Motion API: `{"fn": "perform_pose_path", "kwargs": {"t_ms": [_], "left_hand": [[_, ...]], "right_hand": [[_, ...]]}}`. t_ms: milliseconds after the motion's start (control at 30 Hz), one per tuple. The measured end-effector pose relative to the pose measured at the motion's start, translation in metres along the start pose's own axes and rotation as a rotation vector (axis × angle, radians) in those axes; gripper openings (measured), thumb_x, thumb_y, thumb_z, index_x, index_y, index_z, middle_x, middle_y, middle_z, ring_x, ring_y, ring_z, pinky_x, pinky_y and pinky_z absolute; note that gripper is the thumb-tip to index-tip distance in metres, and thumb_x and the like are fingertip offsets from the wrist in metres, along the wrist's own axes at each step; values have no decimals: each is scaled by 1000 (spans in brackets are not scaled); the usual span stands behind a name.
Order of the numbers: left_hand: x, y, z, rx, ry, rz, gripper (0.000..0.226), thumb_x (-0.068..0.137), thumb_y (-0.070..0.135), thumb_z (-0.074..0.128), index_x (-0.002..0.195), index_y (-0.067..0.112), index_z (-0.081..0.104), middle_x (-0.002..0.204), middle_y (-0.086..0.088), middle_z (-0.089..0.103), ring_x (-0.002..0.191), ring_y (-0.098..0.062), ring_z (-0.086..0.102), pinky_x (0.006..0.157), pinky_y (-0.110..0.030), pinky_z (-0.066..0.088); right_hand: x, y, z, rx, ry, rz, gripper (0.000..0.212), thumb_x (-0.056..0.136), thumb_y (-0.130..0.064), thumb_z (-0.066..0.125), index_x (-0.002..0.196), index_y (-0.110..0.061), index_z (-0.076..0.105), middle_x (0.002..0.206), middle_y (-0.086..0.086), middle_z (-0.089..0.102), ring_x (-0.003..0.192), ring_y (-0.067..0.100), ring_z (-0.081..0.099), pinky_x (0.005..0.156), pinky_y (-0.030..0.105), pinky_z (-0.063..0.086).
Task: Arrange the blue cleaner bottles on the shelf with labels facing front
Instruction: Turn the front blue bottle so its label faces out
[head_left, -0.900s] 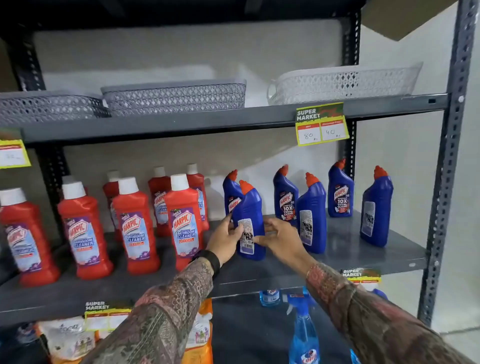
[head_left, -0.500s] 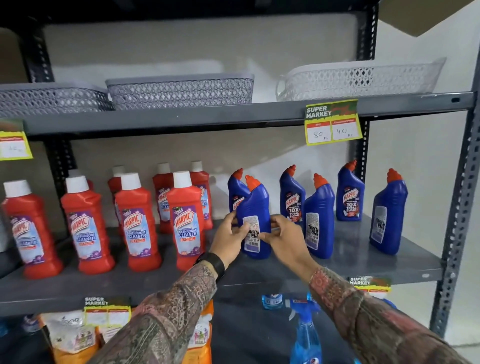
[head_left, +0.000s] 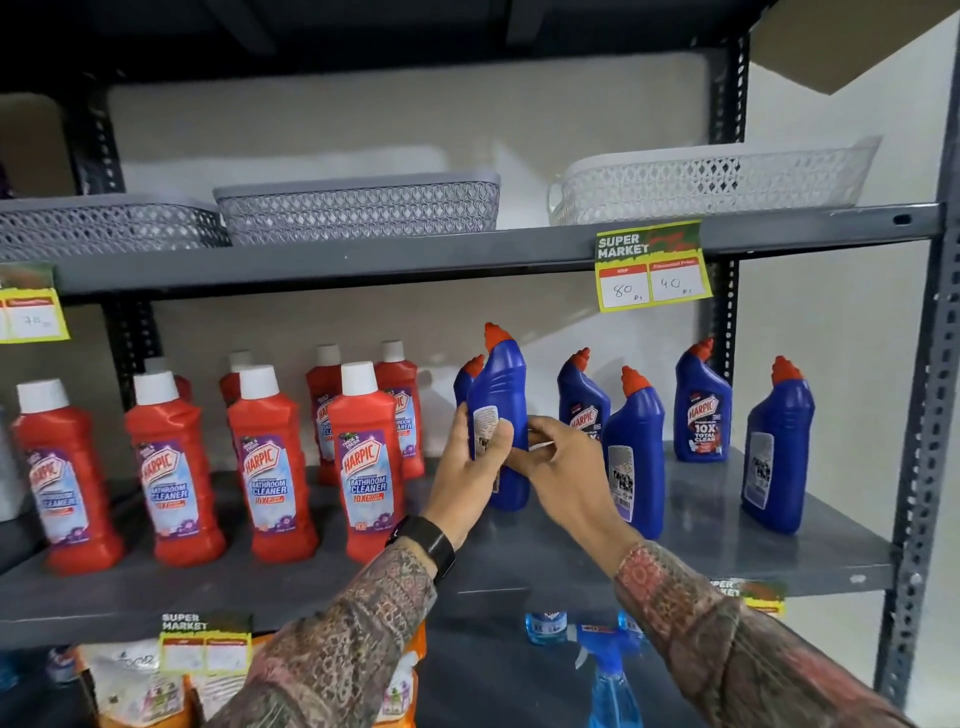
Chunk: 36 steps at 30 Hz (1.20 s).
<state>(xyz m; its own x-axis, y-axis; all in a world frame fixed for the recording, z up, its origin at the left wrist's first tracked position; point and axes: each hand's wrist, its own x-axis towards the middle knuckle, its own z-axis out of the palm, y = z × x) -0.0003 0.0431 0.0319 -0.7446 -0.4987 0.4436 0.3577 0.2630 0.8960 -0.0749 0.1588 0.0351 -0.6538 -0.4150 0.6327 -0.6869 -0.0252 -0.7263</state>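
Several blue cleaner bottles with orange caps stand on the right half of the grey middle shelf (head_left: 727, 540). My left hand (head_left: 467, 483) grips one blue bottle (head_left: 501, 384) from the left, thumb across its white back label. My right hand (head_left: 566, 467) holds the bottle's right side with its fingertips. The bottle's base sits at or just above the shelf. Another blue bottle (head_left: 467, 374) is partly hidden behind it. Two bottles (head_left: 582, 400) (head_left: 701, 405) show front labels. Two others (head_left: 636, 452) (head_left: 776, 447) show back labels.
Red bathroom cleaner bottles (head_left: 363, 457) fill the shelf's left half, close to my left hand. Grey baskets (head_left: 358, 208) and a white basket (head_left: 711, 182) sit on the shelf above. A price tag (head_left: 649, 270) hangs from that shelf. A spray bottle (head_left: 608, 680) stands below.
The held blue bottle has risen a little and turned, its back label now more to the left under my left thumb. Both hands have stayed on it.
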Motion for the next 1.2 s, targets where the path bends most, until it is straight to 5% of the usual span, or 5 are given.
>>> {"fn": "perform_pose_path", "kwargs": {"t_ms": [233,433,700,933,1200], "left_hand": [[1,5,5,-76,-13,-31,51,98,53,52,142,27,52,129,-4,70,118,-22,69,101,-38,56],[-4,5,8,-265,48,-113,54,96,58,51,133,21,64,125,-18,72,120,-43,66,104,-63,51],[-3,8,8,-378,18,-234,57,103,54,36,123,11,68,96,-13,79,82,-26,77,70,-39,64],[0,10,-1,-269,31,-225,63,102,59,35,126,12,68,105,-13,81,94,-31,77,84,-46,62],[0,25,-23,58,-56,-41,30,102,28,58,128,16,66,112,-3,78,96,-14,78,74,-23,61]], "right_hand": [[-3,2,0,-5,-140,-100,47,89,-13,77,136,-17,68,113,1,68,98,16,68,89,27,58],[1,8,-5,406,-214,165,41,102,-9,61,141,-18,63,115,6,73,99,22,75,78,33,65],[3,12,-5,566,-315,399,44,98,-27,68,140,-19,59,124,19,72,107,34,76,85,57,63],[5,10,-4,620,-288,477,44,88,-20,80,126,-8,61,120,17,76,109,34,75,91,63,59],[11,7,0,574,-91,367,56,80,-13,87,125,-6,54,114,15,75,95,27,78,76,37,67]]}}
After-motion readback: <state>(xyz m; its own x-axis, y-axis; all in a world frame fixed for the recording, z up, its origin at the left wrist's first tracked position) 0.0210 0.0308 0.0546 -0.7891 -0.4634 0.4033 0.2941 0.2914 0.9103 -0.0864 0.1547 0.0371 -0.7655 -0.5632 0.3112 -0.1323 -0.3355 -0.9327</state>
